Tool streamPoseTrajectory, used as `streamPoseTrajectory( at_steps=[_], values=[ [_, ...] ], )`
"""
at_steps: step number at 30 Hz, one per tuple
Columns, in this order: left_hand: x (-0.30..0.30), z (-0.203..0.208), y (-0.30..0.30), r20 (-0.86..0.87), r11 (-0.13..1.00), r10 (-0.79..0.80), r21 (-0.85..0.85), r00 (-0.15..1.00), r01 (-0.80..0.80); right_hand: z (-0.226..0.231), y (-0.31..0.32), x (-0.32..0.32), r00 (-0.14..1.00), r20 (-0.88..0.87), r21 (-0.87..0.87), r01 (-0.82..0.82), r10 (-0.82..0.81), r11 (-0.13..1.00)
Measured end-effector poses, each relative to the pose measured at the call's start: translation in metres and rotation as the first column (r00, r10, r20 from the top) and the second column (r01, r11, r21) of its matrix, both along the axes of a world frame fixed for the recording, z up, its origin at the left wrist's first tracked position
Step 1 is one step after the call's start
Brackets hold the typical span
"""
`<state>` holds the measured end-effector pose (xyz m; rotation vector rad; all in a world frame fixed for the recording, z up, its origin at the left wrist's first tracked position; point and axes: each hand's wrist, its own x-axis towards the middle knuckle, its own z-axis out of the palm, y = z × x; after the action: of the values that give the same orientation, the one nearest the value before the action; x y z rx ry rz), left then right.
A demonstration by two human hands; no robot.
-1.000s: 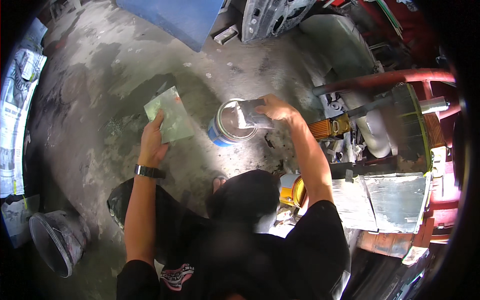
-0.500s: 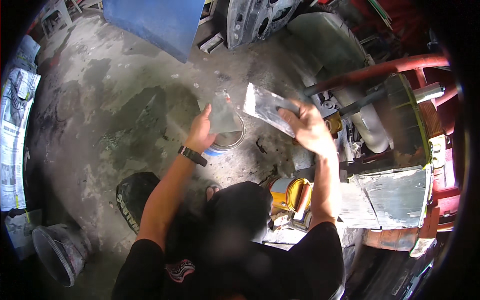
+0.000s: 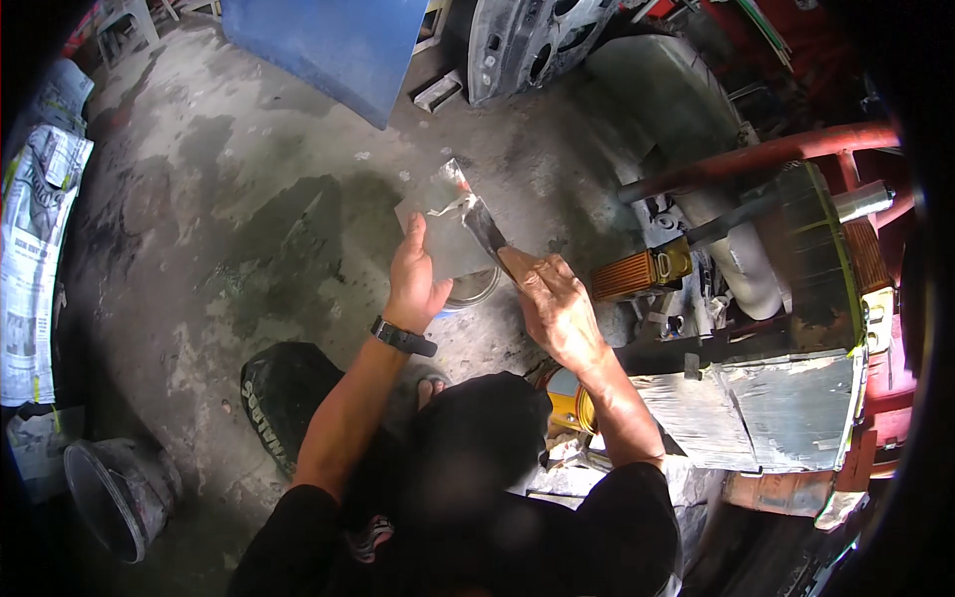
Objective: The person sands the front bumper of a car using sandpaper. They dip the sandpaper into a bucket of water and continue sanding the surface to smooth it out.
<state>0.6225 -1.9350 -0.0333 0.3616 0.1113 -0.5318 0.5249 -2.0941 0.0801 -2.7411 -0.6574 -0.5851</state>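
Note:
My left hand (image 3: pixel 408 286) grips a flat, pale grey sheet (image 3: pixel 460 249) by its near left side, thumb on top. Whitish paste (image 3: pixel 454 207) with a trace of red sits toward the sheet's far corner. My right hand (image 3: pixel 557 310) is closed around a flat scraper (image 3: pixel 486 231), seen nearly edge-on. Its far end meets the paste at the sheet's right edge. Below the sheet, a round open can (image 3: pixel 476 295) shows only part of its metal rim; the sheet and my left hand hide the rest.
Right of my knees stands a yellow can (image 3: pixel 569 401), partly behind my right forearm. An orange ribbed box (image 3: pixel 625 276) lies beside a red metal frame (image 3: pixel 766 154). A blue panel (image 3: pixel 328 50) and a grey door panel (image 3: pixel 527 50) stand ahead. A bucket (image 3: pixel 119 497) lies tipped at lower left.
My right hand has swung left, bringing the scraper from beside the sheet onto its edge. The scraper has turned from broadside to nearly edge-on. My left hand keeps holding the sheet.

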Motion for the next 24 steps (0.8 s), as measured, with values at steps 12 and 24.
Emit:
streamPoseTrajectory(
  at_steps=[12,24],
  values=[
    [0.028,0.023,0.069,0.168,0.966,0.225,0.091,0.96,-0.242,-0.072,-0.037,0.021,0.932,-0.311,-0.237,0.113,-0.185,0.965],
    [-0.017,0.029,0.18,0.145,0.867,0.385,0.281,0.911,-0.411,-0.206,-0.018,0.145,0.566,-0.756,-0.267,0.191,-0.328,0.945]
  ],
)
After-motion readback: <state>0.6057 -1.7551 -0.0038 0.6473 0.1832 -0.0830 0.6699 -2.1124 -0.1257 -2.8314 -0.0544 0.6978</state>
